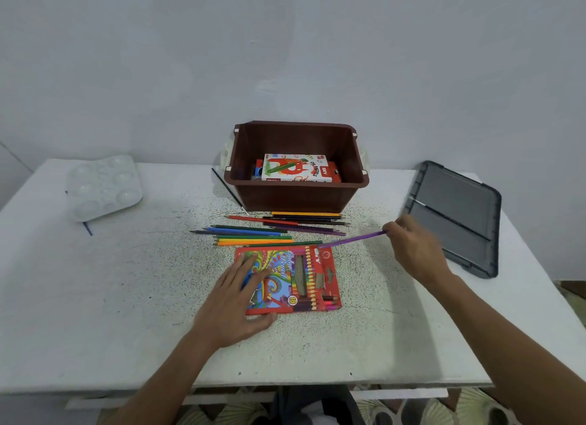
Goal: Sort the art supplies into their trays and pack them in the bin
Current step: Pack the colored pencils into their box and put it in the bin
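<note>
Pinched between the thumb and fingertips of the right hand (415,253), a purple pencil (352,240) slants down, its other end at the far right corner of the colour pencil box (310,278). The left hand (234,307) lies flat on the box's left half, fingers straight. Just beyond the box lie loose pencils (272,231). Farther beyond stands the brown bin (296,199), holding an oil pastels box (298,167). A white palette (103,186) sits far left of the box and a grey lid (456,215) far right.

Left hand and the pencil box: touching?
Touching. The head view shows the left hand with fingers flat on the pencil box cover. The right hand pinches a purple pencil.
</note>
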Demonstrator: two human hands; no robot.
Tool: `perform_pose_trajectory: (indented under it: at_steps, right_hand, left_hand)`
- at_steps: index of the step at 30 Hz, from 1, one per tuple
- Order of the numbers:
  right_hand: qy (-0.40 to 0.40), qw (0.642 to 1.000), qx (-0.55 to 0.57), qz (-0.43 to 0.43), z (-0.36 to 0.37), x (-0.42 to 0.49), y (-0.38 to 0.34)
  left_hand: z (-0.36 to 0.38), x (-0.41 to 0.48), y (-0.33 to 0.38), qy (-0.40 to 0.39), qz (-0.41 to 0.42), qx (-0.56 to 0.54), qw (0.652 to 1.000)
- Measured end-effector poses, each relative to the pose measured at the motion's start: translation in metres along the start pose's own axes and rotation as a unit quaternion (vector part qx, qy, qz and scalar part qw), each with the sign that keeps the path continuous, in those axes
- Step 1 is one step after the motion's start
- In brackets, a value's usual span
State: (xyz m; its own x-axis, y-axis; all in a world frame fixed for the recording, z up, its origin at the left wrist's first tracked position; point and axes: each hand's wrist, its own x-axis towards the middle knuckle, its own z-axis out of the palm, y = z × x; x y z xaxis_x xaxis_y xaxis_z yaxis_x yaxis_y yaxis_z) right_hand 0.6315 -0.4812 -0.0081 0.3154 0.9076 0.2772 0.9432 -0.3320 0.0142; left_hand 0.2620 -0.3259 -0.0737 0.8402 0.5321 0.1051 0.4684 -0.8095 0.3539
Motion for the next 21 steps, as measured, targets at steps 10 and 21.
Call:
perform_pose_trajectory:
  at_steps: [10,21]
  right_hand:
    - [-0.064,0.996,0.007,-0.065,0.002,-0.047,0.013]
    - [-0.015,0.987,0.077,-0.143,0.004,-0.066,-0.067]
  left_hand:
    - [0.000,0.000,0.001,-0.007,-0.011,-0.006,1.000]
    - [0.002,0.000,-0.001,0.000,-0.004,-0.008,1.000]
